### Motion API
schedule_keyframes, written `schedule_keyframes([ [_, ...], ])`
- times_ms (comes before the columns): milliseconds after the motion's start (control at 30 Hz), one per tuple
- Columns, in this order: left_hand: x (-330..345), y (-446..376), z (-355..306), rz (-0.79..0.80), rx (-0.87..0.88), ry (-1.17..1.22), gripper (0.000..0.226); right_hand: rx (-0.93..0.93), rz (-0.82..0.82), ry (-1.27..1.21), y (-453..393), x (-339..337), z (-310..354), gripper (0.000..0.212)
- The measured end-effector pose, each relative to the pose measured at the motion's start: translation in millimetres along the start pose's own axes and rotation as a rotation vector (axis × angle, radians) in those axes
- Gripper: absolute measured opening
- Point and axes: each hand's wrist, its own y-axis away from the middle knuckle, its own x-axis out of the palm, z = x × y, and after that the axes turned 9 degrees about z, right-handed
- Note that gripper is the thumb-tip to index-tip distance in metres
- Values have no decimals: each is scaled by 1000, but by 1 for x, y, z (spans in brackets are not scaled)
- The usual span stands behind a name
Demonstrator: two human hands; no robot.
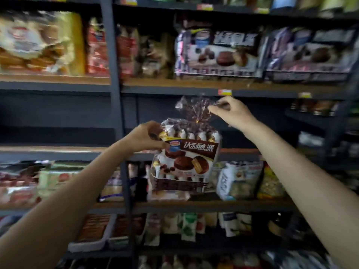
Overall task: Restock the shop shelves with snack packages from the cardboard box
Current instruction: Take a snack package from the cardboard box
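Holding a chocolate pie bag (186,156) up in front of the shelves (194,88), left hand (144,137) gripping its upper left corner, right hand (231,111) pinching the twisted top, level with the dark middle shelf gap.

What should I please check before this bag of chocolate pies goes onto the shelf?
1. Left hand grip on the bag by its upper left corner: ok.
2. Right hand grip on the bag's tied top: ok.
3. Free space on the middle shelf behind the bag: ok, it looks dark and bare.
4. Bag upright, label facing out: ok.
5. Matching price tag: cannot tell, blurred.
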Motion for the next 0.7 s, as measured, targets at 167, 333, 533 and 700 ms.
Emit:
schedule_keyframes([
  [167,56,-91,-33,3,168,46,55,325,260,-279,11,-43,-96,91],
  [333,113,-165,-57,-60,400,-107,69,253,-223,-575,-36,-64,-156,55],
  [533,180,-265,-62,-18,461,-96,71,237,-452,-666,-81,-87,-222,52],
  [700,221,-326,-63,88,373,36,71,283,-473,-592,-109,-108,-268,46],
])
